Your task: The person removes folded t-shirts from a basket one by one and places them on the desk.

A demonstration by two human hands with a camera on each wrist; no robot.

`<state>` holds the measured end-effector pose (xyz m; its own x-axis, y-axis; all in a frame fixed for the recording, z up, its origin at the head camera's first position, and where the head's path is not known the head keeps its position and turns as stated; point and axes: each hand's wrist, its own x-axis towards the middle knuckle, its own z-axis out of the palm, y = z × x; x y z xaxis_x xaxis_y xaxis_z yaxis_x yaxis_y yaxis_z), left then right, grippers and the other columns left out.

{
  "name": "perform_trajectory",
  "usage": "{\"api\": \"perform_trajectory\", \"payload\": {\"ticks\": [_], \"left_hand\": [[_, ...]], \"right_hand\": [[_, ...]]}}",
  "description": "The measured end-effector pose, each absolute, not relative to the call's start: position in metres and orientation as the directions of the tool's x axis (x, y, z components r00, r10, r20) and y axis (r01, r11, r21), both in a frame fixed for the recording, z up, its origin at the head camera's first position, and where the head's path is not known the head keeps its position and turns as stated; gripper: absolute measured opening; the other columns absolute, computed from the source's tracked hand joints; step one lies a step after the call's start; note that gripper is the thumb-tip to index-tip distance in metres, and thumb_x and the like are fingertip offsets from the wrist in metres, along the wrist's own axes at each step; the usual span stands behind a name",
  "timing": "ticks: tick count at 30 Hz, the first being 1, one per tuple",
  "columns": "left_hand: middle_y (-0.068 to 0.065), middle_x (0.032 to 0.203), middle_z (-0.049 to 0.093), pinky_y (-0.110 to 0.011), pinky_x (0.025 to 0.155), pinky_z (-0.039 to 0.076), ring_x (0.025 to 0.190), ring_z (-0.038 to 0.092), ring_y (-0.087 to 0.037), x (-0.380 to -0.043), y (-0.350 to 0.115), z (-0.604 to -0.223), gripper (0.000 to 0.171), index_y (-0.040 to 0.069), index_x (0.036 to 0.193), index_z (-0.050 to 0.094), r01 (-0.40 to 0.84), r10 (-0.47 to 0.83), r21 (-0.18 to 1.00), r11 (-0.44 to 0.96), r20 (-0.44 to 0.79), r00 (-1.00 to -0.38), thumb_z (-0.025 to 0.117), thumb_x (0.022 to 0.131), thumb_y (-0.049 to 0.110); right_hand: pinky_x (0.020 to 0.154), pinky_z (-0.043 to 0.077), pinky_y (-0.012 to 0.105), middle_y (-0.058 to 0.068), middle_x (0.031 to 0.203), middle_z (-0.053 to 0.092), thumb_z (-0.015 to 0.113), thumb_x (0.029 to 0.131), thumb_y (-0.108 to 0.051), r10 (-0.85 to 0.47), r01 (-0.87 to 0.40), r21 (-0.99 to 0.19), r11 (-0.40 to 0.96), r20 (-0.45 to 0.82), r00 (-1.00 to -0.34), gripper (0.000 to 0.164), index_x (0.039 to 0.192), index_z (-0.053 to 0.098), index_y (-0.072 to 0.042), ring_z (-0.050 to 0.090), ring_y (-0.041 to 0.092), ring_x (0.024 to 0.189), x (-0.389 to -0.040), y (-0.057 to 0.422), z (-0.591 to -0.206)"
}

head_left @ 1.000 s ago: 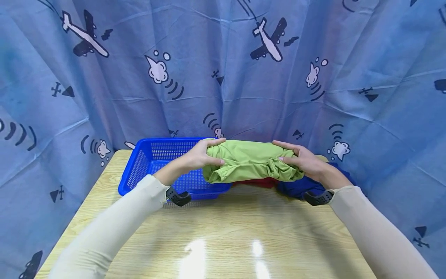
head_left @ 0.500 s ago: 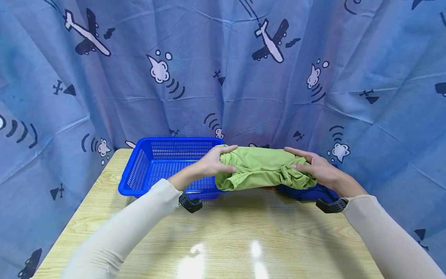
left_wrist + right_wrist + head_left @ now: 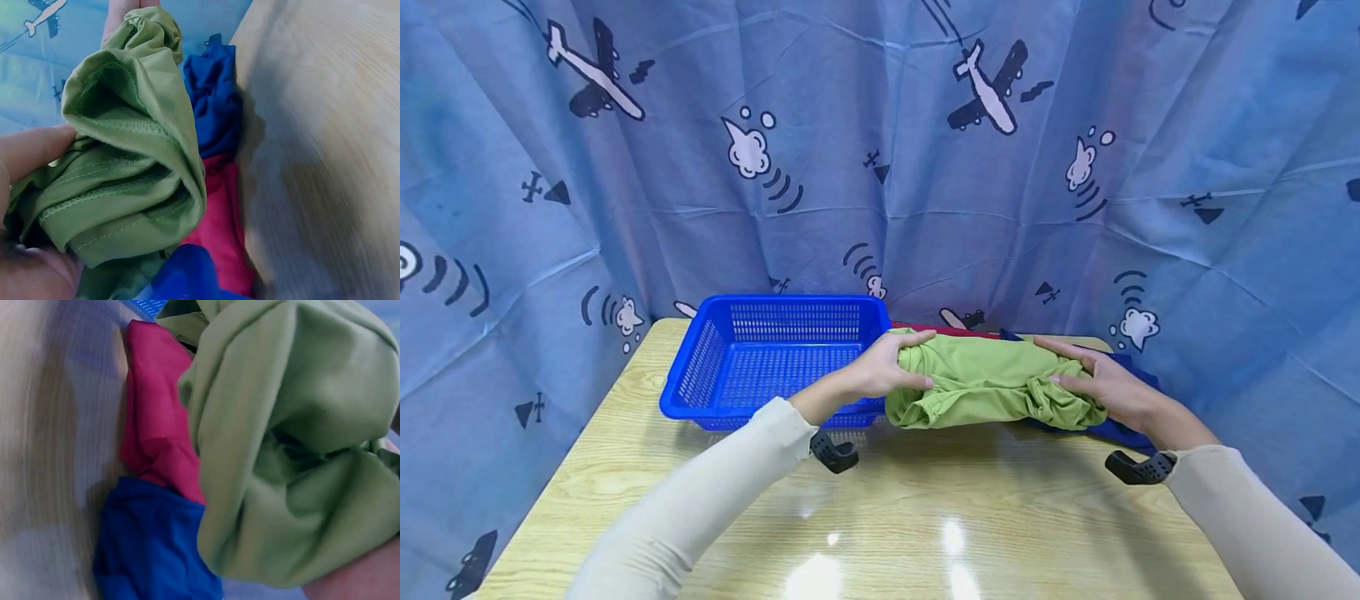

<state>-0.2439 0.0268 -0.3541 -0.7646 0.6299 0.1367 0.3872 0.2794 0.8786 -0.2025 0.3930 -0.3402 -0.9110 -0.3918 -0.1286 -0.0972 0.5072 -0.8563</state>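
Observation:
A green garment (image 3: 977,379), folded into a thick bundle, is held up level between my two hands. My left hand (image 3: 880,368) grips its left end, thumb on the near side and fingers over the top. At the other end my right hand (image 3: 1112,387) holds it the same way. The left wrist view looks into the rolled layers and stitched hems of the green garment (image 3: 125,181). Behind and below the bundle lie a red cloth (image 3: 156,406) and a dark blue cloth (image 3: 150,544), end to end; the bundle hides much of both in the head view.
A blue plastic basket (image 3: 700,412) with perforated walls stands on the left of the wooden table (image 3: 887,517), close to my left hand. A blue curtain (image 3: 820,150) printed with airplanes hangs right behind the table.
Both hands have carried the green garment to the right and lower, away from the basket. A strip of the red cloth now shows behind it.

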Motion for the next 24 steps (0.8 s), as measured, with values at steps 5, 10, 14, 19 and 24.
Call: {"api": "perform_trajectory", "payload": {"ticks": [5,10,14,19,24], "left_hand": [[-0.014,0.156,0.046,-0.039,0.121,0.036,0.144,0.044,-0.026,-0.24,0.032,-0.365,0.079,0.006,0.154,0.041,0.395,0.644,0.871,0.29,0.128,-0.755,0.079,0.084,0.01],[-0.013,0.154,0.05,-0.037,0.12,0.037,0.143,0.045,-0.024,-0.235,0.04,-0.379,0.08,0.005,0.154,0.042,0.379,0.641,0.877,0.296,0.112,-0.759,0.08,0.084,0.01],[-0.012,0.155,0.049,-0.036,0.121,0.035,0.145,0.044,-0.023,-0.232,0.045,-0.387,0.08,0.005,0.153,0.042,0.357,0.633,0.883,0.306,0.092,-0.769,0.08,0.083,0.01],[-0.01,0.157,0.048,-0.037,0.123,0.033,0.147,0.042,-0.023,-0.226,0.051,-0.393,0.079,0.006,0.154,0.043,0.343,0.633,0.885,0.316,0.072,-0.77,0.08,0.084,0.01],[-0.009,0.158,0.045,-0.035,0.124,0.031,0.15,0.038,-0.023,-0.219,0.056,-0.407,0.079,0.008,0.154,0.043,0.357,0.655,0.864,0.356,0.042,-0.754,0.08,0.084,0.012]], "right_hand": [[0.112,0.018,0.077,0.02,0.17,0.002,0.057,0.104,-0.026,-0.364,-0.051,-0.85,0.525,-0.17,-0.916,0.068,0.163,0.024,-0.018,0.003,0.049,0.153,-0.196,0.4,-0.351],[0.112,0.021,0.076,0.022,0.17,0.005,0.056,0.104,-0.028,-0.34,-0.018,-0.844,0.536,-0.196,-0.92,0.069,0.163,0.022,-0.018,0.006,0.05,0.152,-0.189,0.405,-0.363],[0.112,0.029,0.069,0.023,0.169,0.005,0.055,0.105,-0.028,-0.337,-0.005,-0.845,0.536,-0.208,-0.918,0.069,0.163,0.021,-0.017,0.013,0.048,0.15,-0.187,0.408,-0.372],[0.11,0.023,0.077,0.025,0.169,0.001,0.055,0.105,-0.026,-0.35,0.008,-0.857,0.515,-0.219,-0.911,0.07,0.163,0.019,-0.016,0.01,0.053,0.149,-0.184,0.411,-0.382],[0.11,0.023,0.077,0.027,0.168,0.004,0.055,0.104,-0.022,-0.372,0.001,-0.847,0.531,-0.235,-0.898,0.069,0.162,0.02,-0.01,0.003,0.056,0.149,-0.182,0.412,-0.397]]}}
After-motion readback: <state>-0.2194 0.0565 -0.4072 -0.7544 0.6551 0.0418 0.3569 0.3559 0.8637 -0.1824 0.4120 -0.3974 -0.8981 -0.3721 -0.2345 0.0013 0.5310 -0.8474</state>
